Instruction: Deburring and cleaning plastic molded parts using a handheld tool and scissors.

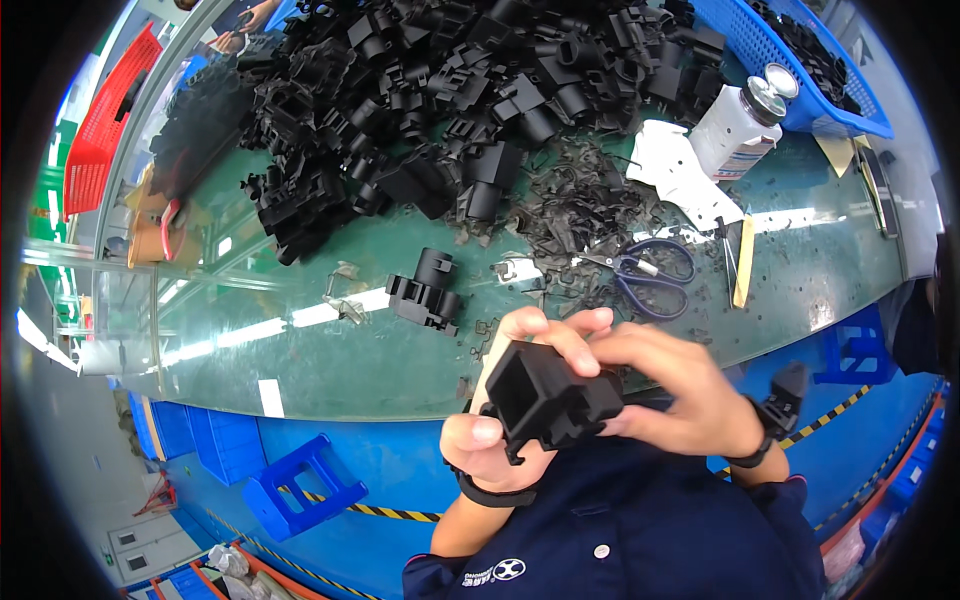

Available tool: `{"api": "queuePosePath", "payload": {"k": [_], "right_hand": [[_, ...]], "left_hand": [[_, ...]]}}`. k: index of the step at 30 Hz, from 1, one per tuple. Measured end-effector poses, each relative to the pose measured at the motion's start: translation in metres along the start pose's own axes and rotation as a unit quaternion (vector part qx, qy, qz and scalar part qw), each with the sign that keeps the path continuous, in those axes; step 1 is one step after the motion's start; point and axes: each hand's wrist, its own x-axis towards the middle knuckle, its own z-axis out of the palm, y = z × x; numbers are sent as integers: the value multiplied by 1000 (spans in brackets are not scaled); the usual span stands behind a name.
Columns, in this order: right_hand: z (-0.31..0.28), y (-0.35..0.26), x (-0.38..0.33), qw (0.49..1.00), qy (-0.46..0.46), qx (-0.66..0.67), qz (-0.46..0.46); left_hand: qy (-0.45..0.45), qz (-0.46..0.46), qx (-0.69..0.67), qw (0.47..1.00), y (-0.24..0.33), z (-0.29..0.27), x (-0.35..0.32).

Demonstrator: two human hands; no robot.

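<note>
A black moulded plastic part (545, 392) with a square box-like opening is held up in front of my chest, just off the table's near edge. My left hand (497, 440) grips it from the left and below, thumb on the near side and fingers behind. On the other side, my right hand (675, 385) closes its fingers and thumb on the part's right end. Another black plastic part (428, 290) with a round tube stands alone on the green table (330, 370). Navy-handled scissors (650, 280) lie beyond my hands, beside a heap of thin black trimmings (580, 200).
A large pile of black plastic parts (400, 110) covers the far table. At the right are a white bottle (738, 130) with a metal top, a white cloth (672, 170), a yellow-handled tool (743, 262) and a blue basket (835, 115). A blue stool (300, 490) stands on the floor.
</note>
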Motion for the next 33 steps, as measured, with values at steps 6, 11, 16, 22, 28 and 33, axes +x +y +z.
{"api": "queuePosePath", "payload": {"k": [6,11,16,22,28,33], "right_hand": [[-2,10,5,987,88,-72,-111],[-9,0,4,978,124,-109,-132],[-8,4,1,972,144,-102,-155],[-6,5,0,970,152,-89,-167],[-11,3,-3,985,84,-36,-147],[-13,3,0,985,112,-13,-127]], "left_hand": [[58,10,241,969,4,1,-1],[-20,33,347,937,10,-6,-7],[-58,60,356,931,8,-9,-4],[-57,56,326,942,8,-7,-3],[98,-13,360,928,3,10,-4],[55,-82,254,962,4,4,-8]]}}
